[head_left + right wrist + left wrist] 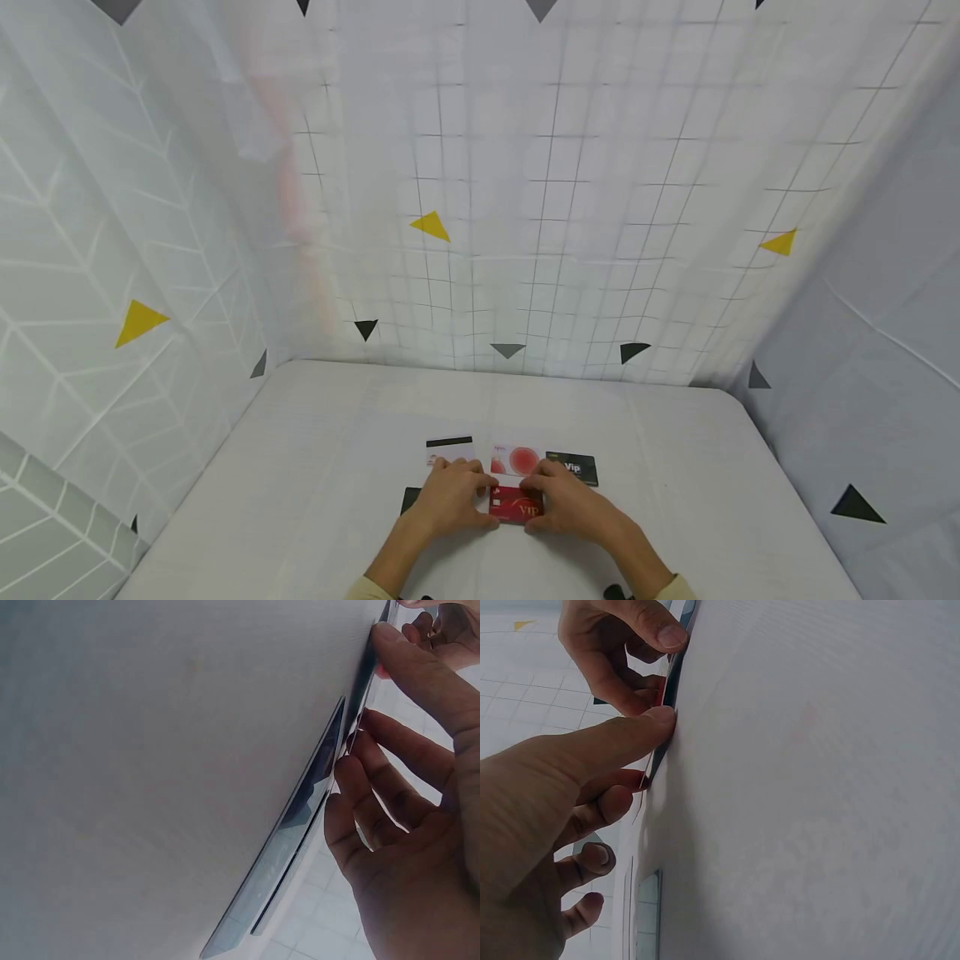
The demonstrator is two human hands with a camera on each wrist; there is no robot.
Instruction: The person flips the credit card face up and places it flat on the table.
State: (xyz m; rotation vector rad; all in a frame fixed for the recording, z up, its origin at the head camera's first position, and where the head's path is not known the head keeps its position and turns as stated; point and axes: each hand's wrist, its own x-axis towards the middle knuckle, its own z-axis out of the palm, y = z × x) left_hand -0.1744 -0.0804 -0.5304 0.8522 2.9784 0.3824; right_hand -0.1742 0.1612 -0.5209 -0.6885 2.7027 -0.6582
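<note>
Both left hand (452,498) and right hand (573,505) pinch red card (516,502) between them, at opposite edges. Dark card (408,497) partly hidden behind left hand. Beyond: striped card (450,451), pink card (515,460), black card (577,467), narrow gaps between. Table (315,475) spreads wide both sides.

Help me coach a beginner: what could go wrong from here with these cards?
The red card is held by both the left hand and the right hand, so an uneven push might turn it askew. The white card with the red circle lies just beyond it, close to the fingers of both hands, and could get nudged. The dark card, partly hidden by the left hand, might be dragged if that hand slides sideways.
</note>
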